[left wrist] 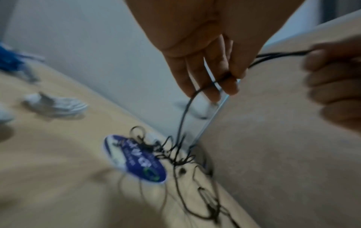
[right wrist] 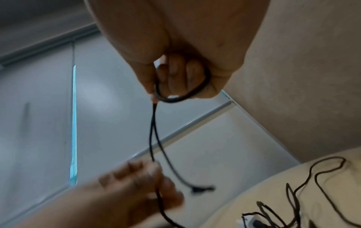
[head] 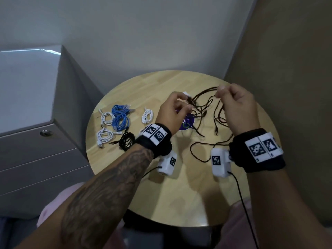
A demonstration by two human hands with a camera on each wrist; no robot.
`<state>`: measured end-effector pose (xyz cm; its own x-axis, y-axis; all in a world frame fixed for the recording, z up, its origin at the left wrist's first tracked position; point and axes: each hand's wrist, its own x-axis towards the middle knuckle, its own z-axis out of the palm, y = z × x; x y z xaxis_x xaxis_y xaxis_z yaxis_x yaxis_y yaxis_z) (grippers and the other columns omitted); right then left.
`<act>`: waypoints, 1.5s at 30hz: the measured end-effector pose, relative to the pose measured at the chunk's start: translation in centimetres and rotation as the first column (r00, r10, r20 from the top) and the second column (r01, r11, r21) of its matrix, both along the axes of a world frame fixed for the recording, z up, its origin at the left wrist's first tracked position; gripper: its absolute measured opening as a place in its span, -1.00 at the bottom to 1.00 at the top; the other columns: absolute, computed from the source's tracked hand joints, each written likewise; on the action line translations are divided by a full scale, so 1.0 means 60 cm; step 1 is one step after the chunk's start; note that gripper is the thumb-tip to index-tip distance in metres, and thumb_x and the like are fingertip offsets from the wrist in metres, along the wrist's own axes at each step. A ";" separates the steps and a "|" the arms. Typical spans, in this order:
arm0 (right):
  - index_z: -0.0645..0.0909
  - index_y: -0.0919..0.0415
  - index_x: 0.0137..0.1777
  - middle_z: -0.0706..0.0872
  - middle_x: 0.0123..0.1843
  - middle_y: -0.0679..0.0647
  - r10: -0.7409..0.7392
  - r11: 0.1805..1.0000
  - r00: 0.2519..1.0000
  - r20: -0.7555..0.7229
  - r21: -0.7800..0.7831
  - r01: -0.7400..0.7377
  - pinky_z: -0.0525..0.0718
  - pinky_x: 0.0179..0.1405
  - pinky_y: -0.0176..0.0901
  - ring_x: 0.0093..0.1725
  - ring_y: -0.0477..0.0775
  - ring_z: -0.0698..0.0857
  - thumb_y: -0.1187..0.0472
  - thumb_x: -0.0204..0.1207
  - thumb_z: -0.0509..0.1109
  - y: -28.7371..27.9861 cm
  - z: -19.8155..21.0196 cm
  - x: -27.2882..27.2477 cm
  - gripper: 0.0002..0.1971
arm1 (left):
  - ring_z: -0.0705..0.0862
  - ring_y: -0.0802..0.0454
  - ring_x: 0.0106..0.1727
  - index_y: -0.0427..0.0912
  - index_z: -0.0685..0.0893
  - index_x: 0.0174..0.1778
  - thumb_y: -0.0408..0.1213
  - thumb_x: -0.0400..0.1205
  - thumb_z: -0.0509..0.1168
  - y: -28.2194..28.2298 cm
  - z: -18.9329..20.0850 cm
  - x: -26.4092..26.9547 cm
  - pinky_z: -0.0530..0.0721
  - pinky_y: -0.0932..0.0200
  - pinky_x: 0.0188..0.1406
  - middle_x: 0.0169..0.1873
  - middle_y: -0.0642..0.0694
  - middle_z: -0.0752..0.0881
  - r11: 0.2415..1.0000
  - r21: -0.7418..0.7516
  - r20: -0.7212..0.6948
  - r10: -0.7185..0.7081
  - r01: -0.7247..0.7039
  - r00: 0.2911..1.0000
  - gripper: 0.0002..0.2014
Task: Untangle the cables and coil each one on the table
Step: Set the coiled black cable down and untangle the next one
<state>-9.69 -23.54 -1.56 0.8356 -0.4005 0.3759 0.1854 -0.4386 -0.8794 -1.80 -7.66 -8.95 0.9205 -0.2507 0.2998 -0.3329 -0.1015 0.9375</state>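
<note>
Head view: both hands are raised over the round table, sharing a black tangle of cable. Left hand pinches a strand between fingertips; right hand has its fingers curled round a loop of the same cable. How many cables make up the tangle cannot be told; its loose ends trail onto the wood in front of the right wrist. Six coils lie at the table's left: three white coils, two blue coils touching each other, and one black coil nearest the person. One round purple sticker shows beneath the tangle. Grey cabinet stands just beside the table.
</note>
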 end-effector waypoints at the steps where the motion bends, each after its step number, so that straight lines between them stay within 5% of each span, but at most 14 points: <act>1: 0.67 0.08 -0.25 0.56 -0.46 -0.22 -0.034 0.995 0.999 0.023 0.094 0.031 0.43 -0.34 -0.30 -0.41 -0.25 0.48 0.05 0.68 0.35 -0.007 0.003 0.001 -0.73 | 0.77 0.09 -0.13 0.00 0.59 0.03 -0.29 0.60 0.38 -0.002 -0.010 0.006 0.71 0.11 -0.02 -0.28 0.01 0.80 0.998 0.063 0.005 0.023 -0.023 1.000 -0.84; 5: 0.57 0.04 -0.29 0.51 -0.39 -0.07 -0.083 0.886 0.986 0.147 0.464 0.006 0.34 -0.54 -0.28 -0.48 -0.15 0.38 0.09 0.75 0.28 -0.025 0.029 0.003 -0.68 | 0.69 0.12 -0.11 -0.01 0.73 -0.10 -0.31 0.58 0.39 -0.009 -0.047 0.028 0.69 0.12 0.04 -0.23 0.12 0.76 0.940 0.340 -0.025 0.031 -0.021 0.999 -0.92; 10: 0.54 0.07 -0.22 0.48 -0.38 -0.07 -0.089 0.798 0.950 0.298 0.593 -0.111 0.37 -0.52 -0.20 -0.49 -0.06 0.38 0.02 0.73 0.26 -0.041 0.053 -0.005 -0.72 | 0.62 0.06 -0.26 -0.01 0.77 -0.26 -0.22 0.59 0.42 -0.008 -0.068 0.060 0.67 0.07 -0.09 -0.38 0.08 0.70 0.913 0.407 -0.155 0.113 -0.041 0.981 -0.89; 13: 0.54 0.06 -0.21 0.50 -0.41 -0.10 -0.089 0.867 0.957 0.275 0.494 -0.061 0.39 -0.55 -0.23 -0.51 -0.08 0.39 0.07 0.75 0.26 -0.042 0.046 -0.004 -0.73 | 0.54 0.02 -0.32 -0.05 0.57 -0.49 -0.10 0.63 0.39 -0.028 -0.040 0.067 0.51 0.12 -0.19 -0.39 0.05 0.59 0.916 0.399 -0.088 0.081 -0.039 0.993 -0.65; 17: 0.57 0.10 -0.17 0.52 -0.39 -0.06 -0.094 0.969 0.982 0.164 0.243 0.052 0.46 -0.46 -0.20 -0.43 -0.07 0.46 0.04 0.72 0.29 -0.050 0.017 0.000 -0.76 | 0.65 0.04 0.01 -0.13 0.81 -0.13 -0.04 0.66 0.34 -0.051 0.029 0.076 0.56 0.20 0.07 0.06 -0.04 0.69 0.929 0.361 0.009 0.083 -0.081 0.996 -0.75; 21: 0.63 0.25 -0.14 0.54 -0.35 -0.02 -0.134 0.991 0.989 0.063 0.006 0.134 0.48 -0.32 -0.19 -0.35 -0.13 0.49 0.00 0.71 0.30 -0.065 -0.005 -0.001 -0.68 | 0.70 0.00 -0.36 -0.26 0.69 -0.16 -0.23 0.77 0.18 -0.049 0.095 0.046 0.51 0.32 -0.43 -0.44 -0.13 0.74 0.995 0.066 -0.135 -0.060 0.070 0.989 -0.72; 28: 0.70 0.23 -0.19 0.68 -0.30 0.17 -0.150 0.955 0.941 -0.304 -0.291 0.059 0.66 -0.12 0.06 -0.19 0.21 0.66 -0.07 0.63 0.33 -0.071 -0.029 -0.013 -0.63 | 0.76 -0.01 -0.17 -0.21 0.67 -0.19 -0.13 0.79 0.14 0.001 0.097 -0.025 0.67 0.01 -0.06 -0.18 -0.30 0.79 0.985 -0.053 -0.305 -0.170 0.162 0.937 -0.66; 31: 0.66 0.20 -0.27 0.70 -0.34 0.08 -0.138 0.943 0.880 -0.455 -0.332 -0.023 0.67 -0.11 0.02 -0.23 0.17 0.69 -0.02 0.61 0.36 -0.062 -0.032 -0.027 -0.67 | 0.79 -0.17 -0.02 -0.26 0.64 -0.11 -0.11 0.79 0.12 0.026 0.074 -0.058 0.78 -0.26 -0.12 -0.13 -0.34 0.74 0.963 -0.172 -0.434 -0.262 0.206 0.862 -0.67; 33: 0.71 0.11 -0.03 0.79 -0.05 0.08 -0.158 0.921 0.850 -0.502 -0.386 -0.057 0.68 0.09 0.04 0.02 0.17 0.73 -0.01 0.62 0.36 -0.055 -0.034 -0.034 -0.78 | 0.80 -0.28 -0.01 -0.21 0.59 -0.11 -0.10 0.80 0.09 0.039 0.057 -0.078 0.77 -0.13 -0.23 -0.22 -0.23 0.70 0.947 -0.237 -0.478 -0.309 0.217 0.822 -0.69; 35: 0.53 0.09 0.51 0.58 0.52 0.14 -0.198 0.871 0.854 -0.481 -0.486 -0.072 0.53 0.44 0.13 0.47 0.24 0.53 -0.01 0.60 0.40 -0.046 -0.037 -0.041 -0.51 | 0.79 -0.24 -0.18 -0.18 0.56 -0.13 -0.10 0.81 0.05 0.045 0.042 -0.093 0.73 -0.04 -0.28 -0.32 -0.18 0.65 0.948 -0.230 -0.493 -0.308 0.220 0.814 -0.68; 38: 0.25 0.08 0.72 0.28 0.74 0.11 -0.106 0.813 0.990 -0.090 -0.581 0.035 0.26 0.66 0.19 0.71 0.23 0.24 0.04 0.53 0.40 -0.009 -0.022 -0.055 -0.24 | 0.62 -0.08 -0.45 -0.19 0.55 -0.17 -0.11 0.81 0.05 0.047 0.026 -0.117 0.67 0.04 -0.36 -0.47 -0.11 0.54 0.945 -0.187 -0.514 -0.326 0.266 0.794 -0.67; 41: 0.50 0.06 0.58 0.47 0.65 0.04 0.183 0.680 0.982 0.039 -0.727 -0.097 0.27 0.63 0.10 0.68 0.18 0.34 0.10 0.45 0.35 0.037 -0.013 -0.063 -0.37 | 0.47 0.02 -0.53 -0.18 0.58 -0.20 -0.21 0.79 0.15 0.046 0.010 -0.144 0.60 0.13 -0.46 -0.56 -0.01 0.45 0.922 -0.049 -0.489 -0.358 0.385 0.796 -0.73; 43: 0.68 0.03 0.38 0.74 0.37 0.03 0.223 0.581 0.966 -0.132 -0.777 -0.241 0.43 0.41 -0.01 0.42 0.19 0.62 0.07 0.54 0.34 0.058 -0.026 -0.065 -0.59 | 0.47 0.05 -0.47 -0.17 0.57 -0.18 -0.43 0.71 0.26 0.047 0.003 -0.155 0.63 0.09 -0.41 -0.52 0.03 0.47 0.903 0.042 -0.424 -0.372 0.429 0.825 -0.84; 45: 0.75 0.00 0.16 0.82 -0.02 0.03 0.131 0.619 0.910 -0.393 -0.685 -0.385 0.59 0.06 0.00 0.06 0.16 0.72 -0.09 0.66 0.30 0.058 -0.043 -0.065 -0.72 | 0.46 0.09 -0.40 -0.26 0.54 -0.06 -0.66 0.59 0.26 0.052 -0.002 -0.159 0.67 0.10 -0.31 -0.44 -0.02 0.43 0.901 0.036 -0.386 -0.387 0.433 0.837 -0.79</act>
